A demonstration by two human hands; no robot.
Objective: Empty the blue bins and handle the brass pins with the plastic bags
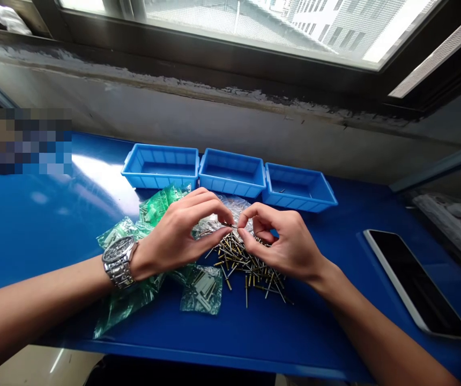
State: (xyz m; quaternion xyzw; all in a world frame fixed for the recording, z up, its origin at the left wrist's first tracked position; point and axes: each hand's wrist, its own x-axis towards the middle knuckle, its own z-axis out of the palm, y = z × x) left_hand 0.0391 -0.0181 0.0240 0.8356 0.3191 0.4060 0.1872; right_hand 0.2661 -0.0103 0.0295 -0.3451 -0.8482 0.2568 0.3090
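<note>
Left hand (184,225) and right hand (284,241) pinch one slim pin (233,226) from opposite sides above the pile (250,262); a slackened fingertip could lose it among the pieces there.

My left hand (178,230) and right hand (284,241) are bare, as are both forearms (49,297) as far as they show. The fingers (204,205) are slim; nail detail is too small to assess. I wear one wristwatch (118,261), on the left wrist. Its case is round and silver-toned, with a dark dial (118,250) carrying lighter markings, illegible at this size. The bracelet (123,276) is silver-toned metal, built of several rows of narrow links, its surfaces showing bright highlights against darker joints, and it encircles the wrist.
</note>
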